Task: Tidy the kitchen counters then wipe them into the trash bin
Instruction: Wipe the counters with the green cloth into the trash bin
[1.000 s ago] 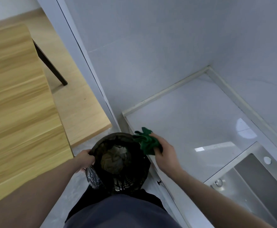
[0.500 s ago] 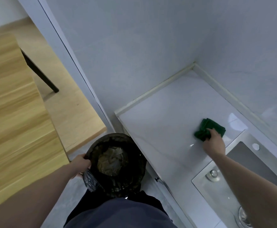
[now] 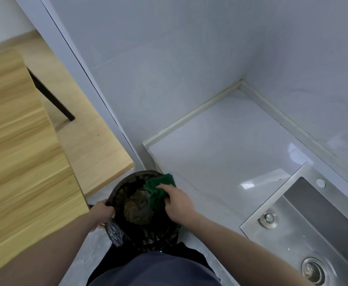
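A black mesh trash bin [image 3: 148,234] with a dark liner stands on the floor against the front edge of the white counter [image 3: 226,153]. Crumpled waste lies inside it. My left hand [image 3: 102,214] grips the bin's left rim and liner. My right hand [image 3: 177,201] holds a green cloth [image 3: 158,189] at the counter's front left edge, and the cloth hangs over the bin's opening.
A steel sink [image 3: 317,230] is set into the counter on the right, with a drain [image 3: 312,272] low down. Grey walls enclose the counter's back and left. A wooden table [image 3: 18,162] stands at the left, over a wooden floor step [image 3: 98,149].
My right hand swept the green cloth from beside the sink back across the counter to its front left edge over the bin. My left hand stayed on the bin's rim.
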Demonstrator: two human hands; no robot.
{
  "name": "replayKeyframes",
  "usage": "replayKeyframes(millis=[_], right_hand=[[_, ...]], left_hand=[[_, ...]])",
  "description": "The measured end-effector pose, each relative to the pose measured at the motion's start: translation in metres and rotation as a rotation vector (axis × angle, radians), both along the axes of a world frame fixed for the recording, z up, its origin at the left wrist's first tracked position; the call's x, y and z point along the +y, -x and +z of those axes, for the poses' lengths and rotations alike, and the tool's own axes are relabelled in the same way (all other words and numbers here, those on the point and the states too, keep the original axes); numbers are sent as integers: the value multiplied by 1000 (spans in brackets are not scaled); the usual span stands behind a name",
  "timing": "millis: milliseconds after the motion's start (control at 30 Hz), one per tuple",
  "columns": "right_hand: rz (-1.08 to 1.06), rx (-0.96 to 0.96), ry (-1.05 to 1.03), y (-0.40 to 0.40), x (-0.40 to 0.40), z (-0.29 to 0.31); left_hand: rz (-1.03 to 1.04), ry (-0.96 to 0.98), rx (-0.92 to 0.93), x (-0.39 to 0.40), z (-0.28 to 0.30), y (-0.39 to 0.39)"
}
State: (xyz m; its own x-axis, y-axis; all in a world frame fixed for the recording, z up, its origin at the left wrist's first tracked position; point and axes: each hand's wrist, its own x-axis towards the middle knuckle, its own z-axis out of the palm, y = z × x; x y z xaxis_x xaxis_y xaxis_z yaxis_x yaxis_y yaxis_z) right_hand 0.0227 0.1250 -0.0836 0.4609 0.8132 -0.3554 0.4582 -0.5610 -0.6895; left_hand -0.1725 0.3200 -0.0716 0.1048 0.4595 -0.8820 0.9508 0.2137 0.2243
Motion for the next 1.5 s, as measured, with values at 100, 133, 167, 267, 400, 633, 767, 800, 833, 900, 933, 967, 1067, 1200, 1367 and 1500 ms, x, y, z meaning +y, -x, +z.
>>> replayKeyframes(millis=[100,133,167,267,400,633,767,800,833,900,933,967,1067,1200,1367,1500], right_hand=[[-86,36,-53,-12,-2,21],[-140,33,-83,-22,-6,28],[-202,24,-116,-35,-12,35],[-416,-67,-158,-88,-43,47],[-653,-253,-79,-165,-100,50],[-738,-292,345,-234,-195,26],[-812,-251,365,-217,-195,8],[-835,-253,349,-209,-191,4],[-859,-260,330,-200,-187,1],[-869,-287,317,-183,-179,-5],[-842,-307,316,-171,-176,-9],[-806,-325,310,-158,-171,-12],[-719,-343,210,-103,-151,-20],[-497,-332,127,-28,-111,-22],[-276,-44,22,39,-56,-12],[-356,134,-124,60,-49,8]], left_hand=[[15,-16,-1,-2,3,0],[22,-19,-4,-3,2,0],[22,-17,-6,-3,1,1],[15,-13,-8,-1,-1,2],[26,-22,-20,-3,-3,1],[44,-25,-34,-6,-6,3],[54,-6,-35,-12,-5,3],[55,-1,-37,-14,-5,3],[57,4,-39,-16,-5,2],[53,14,-37,-18,-7,2],[56,16,-36,-19,-8,3],[63,17,-35,-19,-8,3],[61,4,-48,-21,-7,5],[37,5,-51,-22,-8,8],[-37,49,-72,-25,-7,5],[-103,116,-62,-25,-11,6]])
